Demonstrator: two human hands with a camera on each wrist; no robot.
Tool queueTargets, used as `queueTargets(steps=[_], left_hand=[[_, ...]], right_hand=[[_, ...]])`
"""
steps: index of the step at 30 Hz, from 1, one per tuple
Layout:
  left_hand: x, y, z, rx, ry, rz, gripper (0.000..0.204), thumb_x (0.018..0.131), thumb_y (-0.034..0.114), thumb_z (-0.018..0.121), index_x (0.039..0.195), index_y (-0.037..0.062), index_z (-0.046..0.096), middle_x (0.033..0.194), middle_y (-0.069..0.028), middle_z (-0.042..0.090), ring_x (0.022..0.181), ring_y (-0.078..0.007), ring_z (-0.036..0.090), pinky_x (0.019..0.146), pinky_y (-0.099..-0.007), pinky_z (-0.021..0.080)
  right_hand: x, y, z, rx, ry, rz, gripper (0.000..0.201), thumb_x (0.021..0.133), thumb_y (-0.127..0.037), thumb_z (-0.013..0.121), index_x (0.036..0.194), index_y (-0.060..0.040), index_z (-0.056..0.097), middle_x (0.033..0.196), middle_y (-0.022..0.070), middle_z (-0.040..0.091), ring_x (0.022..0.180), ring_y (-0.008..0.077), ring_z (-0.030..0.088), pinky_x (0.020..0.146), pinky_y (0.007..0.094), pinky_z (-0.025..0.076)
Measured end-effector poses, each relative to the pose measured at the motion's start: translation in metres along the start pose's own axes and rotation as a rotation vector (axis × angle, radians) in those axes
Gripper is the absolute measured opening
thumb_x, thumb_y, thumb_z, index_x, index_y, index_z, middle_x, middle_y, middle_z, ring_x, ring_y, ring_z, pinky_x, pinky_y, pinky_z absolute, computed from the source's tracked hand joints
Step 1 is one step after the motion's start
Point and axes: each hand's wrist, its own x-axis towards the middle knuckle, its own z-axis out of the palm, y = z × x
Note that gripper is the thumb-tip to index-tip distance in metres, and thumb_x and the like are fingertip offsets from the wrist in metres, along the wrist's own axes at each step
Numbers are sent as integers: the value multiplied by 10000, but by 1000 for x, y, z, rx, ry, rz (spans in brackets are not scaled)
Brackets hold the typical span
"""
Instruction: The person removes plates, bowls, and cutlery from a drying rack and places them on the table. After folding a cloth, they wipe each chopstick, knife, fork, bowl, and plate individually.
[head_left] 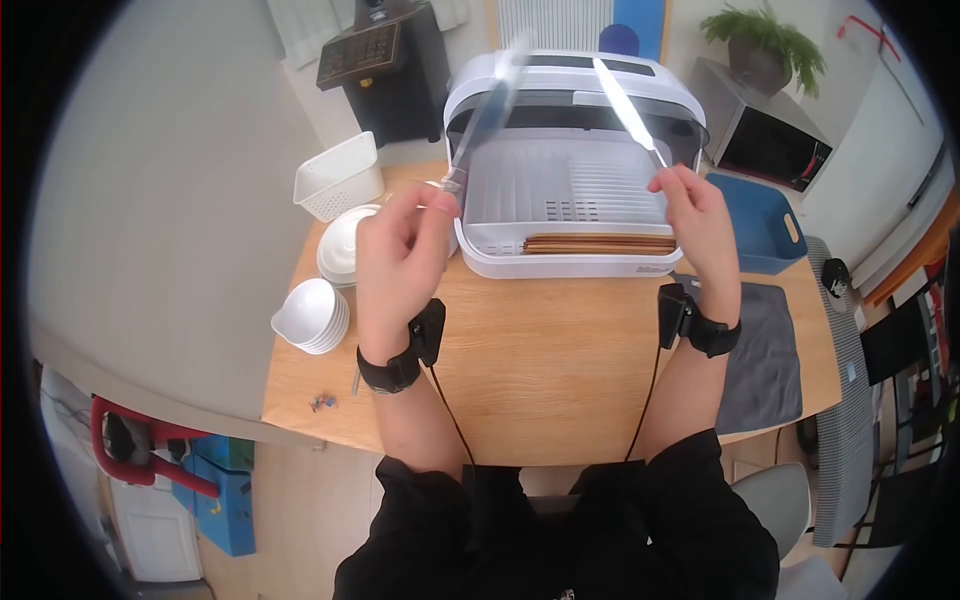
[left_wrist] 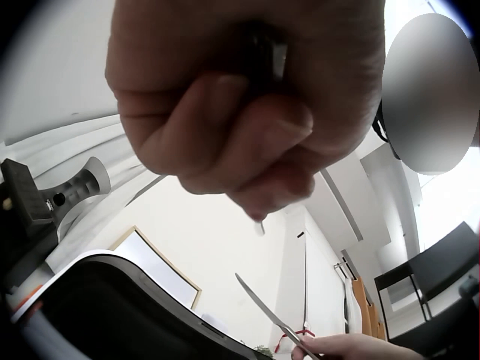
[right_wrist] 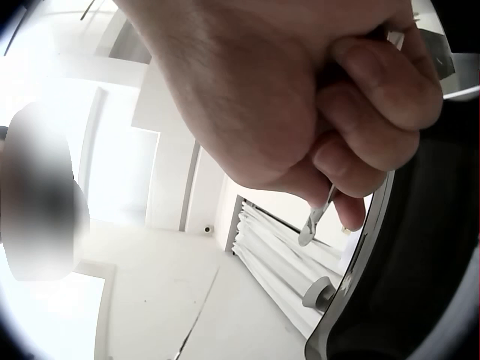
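In the head view my left hand (head_left: pixel 405 250) grips a long shiny utensil (head_left: pixel 490 115) by its lower end. Motion blur hides the form of its upper part, so I cannot tell its kind. My right hand (head_left: pixel 700 215) pinches a table knife (head_left: pixel 622 100) by its handle, blade pointing up; the blade also shows in the left wrist view as the knife (left_wrist: pixel 259 298). Both utensils stand raised in front of a white dish box (head_left: pixel 565 268) with a dark lifted lid. Brown chopsticks (head_left: pixel 600 244) lie along the box's front compartment. Curled fingers (right_wrist: pixel 367 112) fill the right wrist view.
White bowls (head_left: pixel 312 315), plates (head_left: pixel 345 245) and a white basket (head_left: pixel 340 178) stand at the table's left. On the right are a blue bin (head_left: pixel 755 225) and a grey cloth (head_left: pixel 762 350). Small coloured bits (head_left: pixel 323 402) lie near the front left edge.
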Motion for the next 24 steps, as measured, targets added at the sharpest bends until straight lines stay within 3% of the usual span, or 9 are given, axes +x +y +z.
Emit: queueTargets(steps=[3, 7, 11, 13, 15, 16, 18, 22, 24], left_hand=[[0, 1, -2, 91, 55, 25, 180, 926, 149, 610, 834, -7, 611, 481, -6, 473, 442, -57, 370, 436, -253, 267], [1, 5, 11, 294, -1, 94, 193, 959, 150, 563, 831, 14, 609, 510, 40, 472, 448, -24, 401, 431, -218, 279], [-4, 8, 8, 73, -133, 77, 178, 926, 134, 598, 811, -1, 610, 495, 20, 490, 447, -30, 379, 429, -239, 255], [-4, 10, 1, 8, -49, -47, 178, 934, 142, 587, 817, 12, 619, 505, 34, 483, 444, -25, 383, 425, -231, 256], [-1, 6, -5, -108, -53, -26, 207, 961, 173, 556, 811, 37, 597, 495, 66, 416, 422, -9, 354, 406, -187, 245], [0, 4, -5, -49, -16, -52, 208, 960, 179, 559, 815, 35, 599, 498, 63, 423, 428, -12, 365, 407, -190, 248], [4, -6, -3, 127, 0, -36, 196, 955, 181, 567, 840, 29, 612, 507, 57, 442, 447, -21, 399, 417, -198, 263], [3, 1, 15, 124, -146, -50, 176, 932, 157, 590, 863, -1, 627, 509, 31, 479, 475, -33, 369, 446, -236, 254], [-2, 5, 12, 52, -106, -20, 180, 935, 159, 586, 856, 1, 625, 513, 38, 479, 472, -32, 370, 447, -229, 255]], right_hand=[[-7, -7, -18, -73, 94, 107, 260, 978, -215, 488, 869, -42, 650, 611, -81, 385, 565, 37, 335, 506, 227, 276], [-24, -29, -5, 159, -201, 11, 251, 984, -203, 491, 890, -40, 657, 603, -82, 370, 548, 31, 316, 502, 217, 263], [-12, -13, 0, 142, -436, 24, 230, 980, -196, 506, 905, -41, 658, 597, -78, 368, 554, 27, 324, 504, 209, 263], [-4, -3, -6, 141, -334, -15, 237, 986, -202, 505, 907, -39, 658, 596, -80, 367, 556, 24, 328, 499, 212, 262], [0, 4, -7, -223, 222, -70, 245, 994, -208, 503, 915, -33, 656, 596, -78, 364, 548, 21, 320, 493, 217, 254], [-5, -1, -7, -221, 220, -62, 245, 994, -208, 503, 915, -33, 656, 596, -78, 364, 548, 21, 320, 493, 217, 254], [-16, -22, -11, 140, 73, -63, 238, 996, -200, 499, 929, -31, 654, 595, -78, 356, 552, 18, 316, 496, 218, 252], [-24, -33, 12, 65, -255, -155, 211, 988, -176, 502, 935, -40, 654, 607, -80, 358, 576, 22, 325, 510, 216, 263], [-13, -14, 12, 76, -262, -115, 210, 984, -177, 505, 932, -38, 654, 612, -78, 362, 578, 25, 332, 511, 219, 267]])
